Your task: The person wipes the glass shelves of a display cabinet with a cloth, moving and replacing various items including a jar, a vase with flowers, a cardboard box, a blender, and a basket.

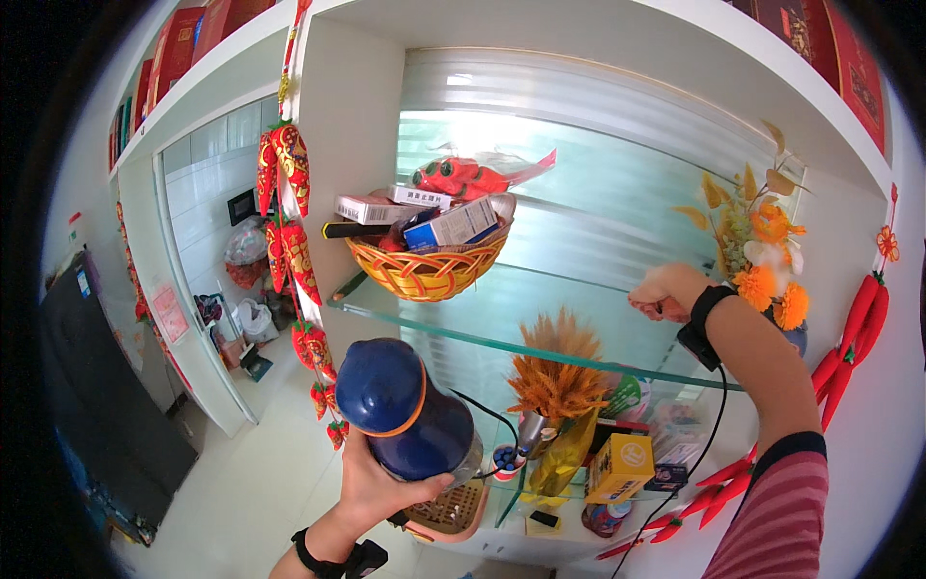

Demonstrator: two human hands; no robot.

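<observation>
My left hand [376, 487] is wrapped round a dark blue bottle [424, 429] with a rounded lid and orange band, held tilted in front of the glass shelves. My right hand [670, 294] is over the upper glass shelf [569, 280], left of orange artificial flowers [772, 289], fingers curled; whether it holds anything is hidden. A woven basket [424, 270] of boxes and a red packet sits on that shelf's left. Below stand dried wheat stalks [555, 362] and a yellow box [617, 468].
Hanging red pepper decorations [289, 251] flank the shelves, with books [849, 77] overhead. A doorway at left shows bags [253, 318] on the floor, beside a dark tall appliance [106, 386]. A perforated tray [453, 511] sits low in the cabinet. A black cable hangs from my right wrist.
</observation>
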